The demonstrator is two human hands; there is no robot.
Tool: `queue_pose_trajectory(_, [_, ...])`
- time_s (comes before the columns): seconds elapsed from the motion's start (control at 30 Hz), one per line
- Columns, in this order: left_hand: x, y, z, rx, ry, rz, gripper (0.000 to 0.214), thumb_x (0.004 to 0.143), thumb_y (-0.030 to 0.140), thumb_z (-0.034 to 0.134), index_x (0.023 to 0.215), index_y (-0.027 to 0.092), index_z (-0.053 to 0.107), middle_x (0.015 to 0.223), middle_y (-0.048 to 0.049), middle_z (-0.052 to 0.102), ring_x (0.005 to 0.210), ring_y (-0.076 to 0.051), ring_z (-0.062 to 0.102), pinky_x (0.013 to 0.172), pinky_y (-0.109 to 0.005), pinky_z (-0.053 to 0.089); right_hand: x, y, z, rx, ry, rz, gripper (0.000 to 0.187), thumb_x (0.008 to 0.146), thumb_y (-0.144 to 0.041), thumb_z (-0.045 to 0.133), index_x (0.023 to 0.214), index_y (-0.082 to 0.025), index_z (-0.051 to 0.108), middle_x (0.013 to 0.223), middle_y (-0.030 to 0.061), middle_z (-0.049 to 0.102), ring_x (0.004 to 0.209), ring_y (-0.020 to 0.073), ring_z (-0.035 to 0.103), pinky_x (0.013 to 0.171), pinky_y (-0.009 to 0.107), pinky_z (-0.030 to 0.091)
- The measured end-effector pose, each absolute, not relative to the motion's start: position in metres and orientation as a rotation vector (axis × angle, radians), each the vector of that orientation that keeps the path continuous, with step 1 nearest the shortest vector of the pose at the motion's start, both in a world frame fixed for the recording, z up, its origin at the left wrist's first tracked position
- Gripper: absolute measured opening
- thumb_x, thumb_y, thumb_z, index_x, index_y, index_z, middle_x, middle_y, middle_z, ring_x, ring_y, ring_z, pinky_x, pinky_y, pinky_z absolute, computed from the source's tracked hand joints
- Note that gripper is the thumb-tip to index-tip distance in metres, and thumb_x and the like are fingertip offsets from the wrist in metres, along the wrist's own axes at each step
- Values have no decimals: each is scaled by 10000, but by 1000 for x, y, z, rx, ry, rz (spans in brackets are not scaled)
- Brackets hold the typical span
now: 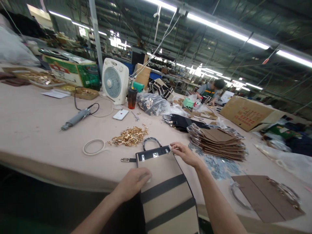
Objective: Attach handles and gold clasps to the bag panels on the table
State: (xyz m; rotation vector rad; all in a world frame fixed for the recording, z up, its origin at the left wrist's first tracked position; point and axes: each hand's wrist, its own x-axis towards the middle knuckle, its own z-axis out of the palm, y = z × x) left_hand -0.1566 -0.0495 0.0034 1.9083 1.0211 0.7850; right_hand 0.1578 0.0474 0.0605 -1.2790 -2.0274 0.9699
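A beige bag panel [163,172] with dark stripes lies over the table's front edge, its lower end reaching down toward me. Its dark top band [149,154] carries several small shiny metal fittings and a looped, wrapped handle [151,140]. From the band's left side sticks out a dark strap [128,160] with a metal end. My right hand [185,154] is at the top right corner, thumb and fingers pinching a small whitish piece. Over the panel's left edge, my left hand [135,182] has its fingers curled together; what they hold, if anything, is unclear.
Beyond the panel lie gold metal pieces [130,136], a white tape ring [94,147], a grey electric screwdriver [76,119] and a phone [120,114]. A fan [115,81] stands behind. Stacked brown panels [219,143] and a folded brown bag [265,196] are at right.
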Motion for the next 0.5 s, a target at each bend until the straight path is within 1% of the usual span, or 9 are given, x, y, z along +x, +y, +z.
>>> queue_pose_trajectory(0.07, [-152, -46, -4, 1936, 1068, 781, 282, 1021, 369, 510, 949, 217, 737, 943, -29, 750, 893, -197, 674, 842, -284, 491, 160, 67, 57, -1282, -2120, 1019, 275, 938, -472, 648, 900, -204, 699, 1272, 116, 643, 1186, 259, 609, 1039, 412, 461])
queue_pose_trajectory(0.17, [-151, -44, -10, 1943, 1086, 781, 286, 1027, 370, 494, 951, 222, 727, 940, -26, 741, 892, -195, 668, 835, -281, 486, 161, 88, 53, -1294, -2223, 1074, 275, 921, -464, 667, 896, -194, 717, 1273, 118, 647, 1122, 248, 633, 997, 396, 489])
queue_pose_trajectory(0.27, [-152, -43, -10, 1935, 1063, 775, 290, 1028, 380, 493, 962, 230, 732, 941, -23, 744, 896, -191, 671, 838, -275, 484, 161, 101, 53, -1290, -2273, 1140, 294, 904, -477, 690, 885, -187, 735, 1262, 119, 658, 1118, 253, 641, 962, 380, 510])
queue_pose_trajectory(0.5, [-151, -39, -11, 1904, 1058, 774, 292, 1024, 375, 496, 958, 225, 737, 925, -31, 742, 874, -189, 667, 830, -274, 483, 160, 112, 50, -1265, -2274, 1227, 314, 888, -486, 711, 840, -180, 762, 1231, 121, 666, 1089, 262, 652, 926, 387, 522])
